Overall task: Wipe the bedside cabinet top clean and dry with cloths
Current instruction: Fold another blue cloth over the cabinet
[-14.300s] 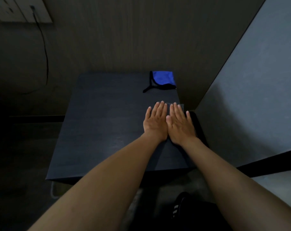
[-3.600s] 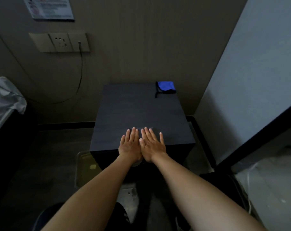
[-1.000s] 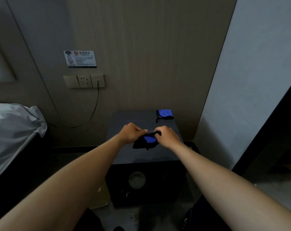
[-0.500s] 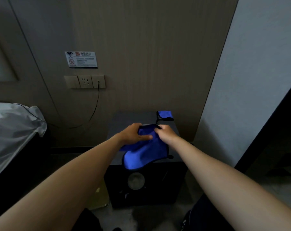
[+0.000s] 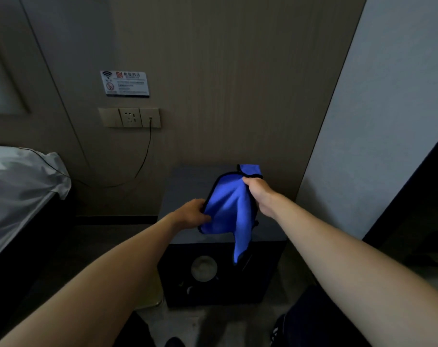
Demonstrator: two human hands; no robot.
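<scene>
A blue cloth with black edging [image 5: 229,209] hangs unfolded above the dark bedside cabinet top [image 5: 180,194]. My left hand [image 5: 190,216] pinches its lower left edge. My right hand [image 5: 259,195] grips its upper right corner, higher and further back. One corner of the cloth dangles over the cabinet's front. A second blue cloth [image 5: 250,169] lies folded at the back right corner of the cabinet top, partly hidden behind the held cloth.
A bed with a white sheet [image 5: 20,186] stands to the left. A wall socket panel [image 5: 130,117] with a plugged black cable [image 5: 142,161] sits above the cabinet. A grey wall [image 5: 378,121] closes the right side. The cabinet front has a round knob [image 5: 203,268].
Both hands lifted the cloth off the cabinet top and unfolded it. In the last half second my right hand rose and moved back, and my left hand dropped lower, stretching the cloth.
</scene>
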